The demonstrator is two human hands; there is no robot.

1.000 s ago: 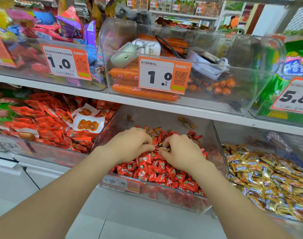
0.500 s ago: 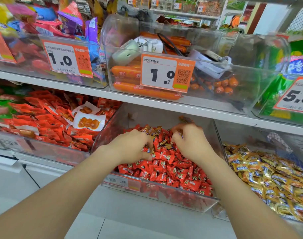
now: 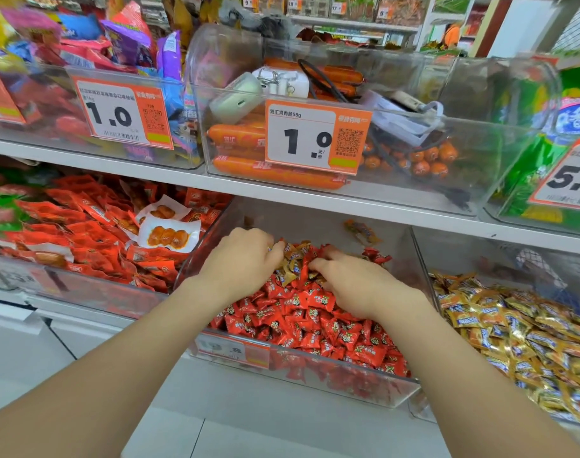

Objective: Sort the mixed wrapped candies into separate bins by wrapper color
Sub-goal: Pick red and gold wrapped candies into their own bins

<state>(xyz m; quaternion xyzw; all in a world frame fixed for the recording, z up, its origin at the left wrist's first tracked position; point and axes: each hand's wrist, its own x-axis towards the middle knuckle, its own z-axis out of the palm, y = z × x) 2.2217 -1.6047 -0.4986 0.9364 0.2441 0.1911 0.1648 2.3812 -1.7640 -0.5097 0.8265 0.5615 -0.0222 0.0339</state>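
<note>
On the white shelf point(image 3: 348, 206), orange sausages point(image 3: 275, 173) are stacked in a clear upper tub point(image 3: 480, 166) behind a "1.0" price tag point(image 3: 315, 140), with a white earbud case point(image 3: 235, 94) and a black cable point(image 3: 318, 77) laid on top. Red snack packets point(image 3: 83, 233) are heaped at lower left. Green bags point(image 3: 526, 180) are shelved at upper right behind a "5.8" tag point(image 3: 569, 180).

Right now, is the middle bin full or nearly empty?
Fairly full: red candies pile across the bin, some gold candies on top.
</note>
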